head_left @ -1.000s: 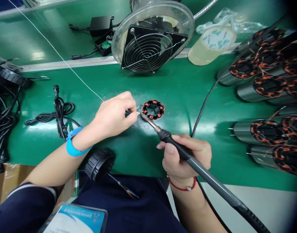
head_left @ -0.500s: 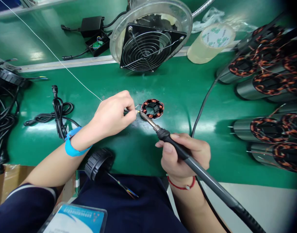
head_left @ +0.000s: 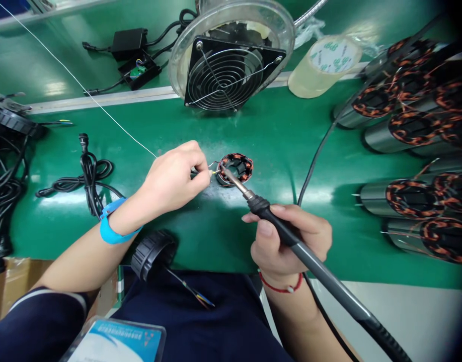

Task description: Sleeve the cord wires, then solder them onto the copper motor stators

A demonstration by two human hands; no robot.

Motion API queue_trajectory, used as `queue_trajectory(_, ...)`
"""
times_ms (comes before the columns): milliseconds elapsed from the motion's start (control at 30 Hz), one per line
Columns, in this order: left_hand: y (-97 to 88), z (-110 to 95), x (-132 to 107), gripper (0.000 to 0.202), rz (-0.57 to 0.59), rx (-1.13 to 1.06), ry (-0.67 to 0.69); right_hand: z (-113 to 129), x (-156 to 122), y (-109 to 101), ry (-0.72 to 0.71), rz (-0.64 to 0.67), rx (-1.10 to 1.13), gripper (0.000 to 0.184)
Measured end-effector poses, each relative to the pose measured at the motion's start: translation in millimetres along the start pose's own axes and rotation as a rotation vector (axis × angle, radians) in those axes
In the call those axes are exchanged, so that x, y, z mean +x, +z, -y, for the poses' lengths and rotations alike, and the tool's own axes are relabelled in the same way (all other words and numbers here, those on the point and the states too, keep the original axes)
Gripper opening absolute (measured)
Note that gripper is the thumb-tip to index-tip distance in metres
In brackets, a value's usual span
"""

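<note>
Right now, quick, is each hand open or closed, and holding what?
Left hand: closed, pinching thin wire ends beside the copper-wound stator.
Right hand: closed around the soldering iron, tip at the stator's left side.

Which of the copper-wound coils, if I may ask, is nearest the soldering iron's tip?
The lone coil beside the left hand: the tip of the iron is at its rim, while the other coils are grouped at far right.

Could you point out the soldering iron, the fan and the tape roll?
Soldering iron (head_left: 317,267): head view, on its grey handle.
Fan (head_left: 223,84): head view, middle of its front.
Tape roll (head_left: 311,73): head view, on its pale side.
</note>
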State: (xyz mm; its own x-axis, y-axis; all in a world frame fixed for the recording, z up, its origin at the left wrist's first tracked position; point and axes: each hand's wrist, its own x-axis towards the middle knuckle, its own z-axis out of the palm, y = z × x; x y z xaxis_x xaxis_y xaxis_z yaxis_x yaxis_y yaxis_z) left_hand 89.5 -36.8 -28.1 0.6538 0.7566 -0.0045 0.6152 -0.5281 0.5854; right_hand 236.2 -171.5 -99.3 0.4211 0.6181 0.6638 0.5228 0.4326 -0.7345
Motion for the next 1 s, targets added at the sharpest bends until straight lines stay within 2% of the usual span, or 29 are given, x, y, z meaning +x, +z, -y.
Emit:
queue_trajectory(133, -0.9, 0.3, 0.0, 0.019, -0.006, 0.003, -0.001, -2.1, 2.4, -1.2, 0.006, 0.03, -0.079, 0.033)
queue_trajectory(267, -1.2, 1.2, 0.0, 0.018, -0.006, 0.008, 0.01, -0.1, 14.4, -1.7, 0.074, 0.139, -0.126, 0.048)
queue_trajectory(467, -1.8, 1.7, -0.7, 0.018, -0.01, 0.027, 0.008, 2.1, 58.2, 5.6, 0.196, 0.323, -0.093, 0.028)
queue_trajectory(567, -2.3, 0.5, -0.8, 0.018, -0.014, 0.036, 0.007, -5.1, 64.9, 16.7, 0.239, 0.403, -0.042, 0.035)
queue_trajectory(700, -2.3, -0.5, -0.9, 0.019, -0.013, 0.038, -0.021, -17.3, 51.6, 32.8, 0.226, 0.365, -0.053, 0.049)
queue_trajectory(833, -2.0, -2.0, -0.9, 0.018, -0.008, 0.036, -0.041, -23.9, 39.1, 42.1, 0.128, 0.313, -0.129, 0.05)
queue_trajectory(1000, -1.7, -3.2, -1.7, 0.018, -0.007, 0.054, -0.044, -26.9, 36.8, 49.9, 0.048, 0.298, -0.191, 0.045)
